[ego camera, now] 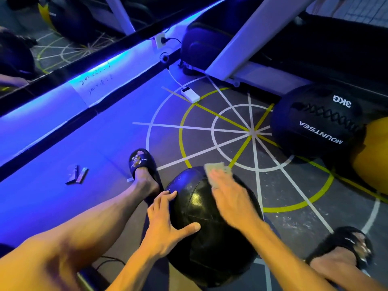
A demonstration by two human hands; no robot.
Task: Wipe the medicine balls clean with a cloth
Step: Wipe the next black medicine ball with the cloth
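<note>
From my head camera I look down at the floor (294, 196), where white and yellow lines make a wheel pattern. A black medicine ball (210, 227) sits on the floor between my two feet, at about 6 o'clock of the picture.

My left hand (168, 219) rests on the ball's side at its 9 o'clock. Its fingers (165, 196) are spread and almost straight, flat against the leather, and the thumb lies over the front of the ball. They do not curl around anything.

My right hand (228, 196) is on the top of the ball, at its 12 o'clock. It presses a pale cloth (216, 168) onto the surface with flat, stretched fingers; the cloth shows beyond the fingertips. This hand is blurred, so I cannot tell more about the thumb.

My left foot wears a black slipper (141, 162) at 10 o'clock from the ball, and the other slipper (344, 244) is at 4 o'clock.

A second black ball (315, 122), marked 3KG and MOUNTSEA, lies at 2 o'clock, well apart from the first one. A yellow ball (373, 152) touches its right side.

A white power bank (190, 95) lies on the floor at 12 o'clock, near the base of a treadmill (241, 49). A blue light strip (105, 66) runs along the wall at 10 o'clock.
</note>
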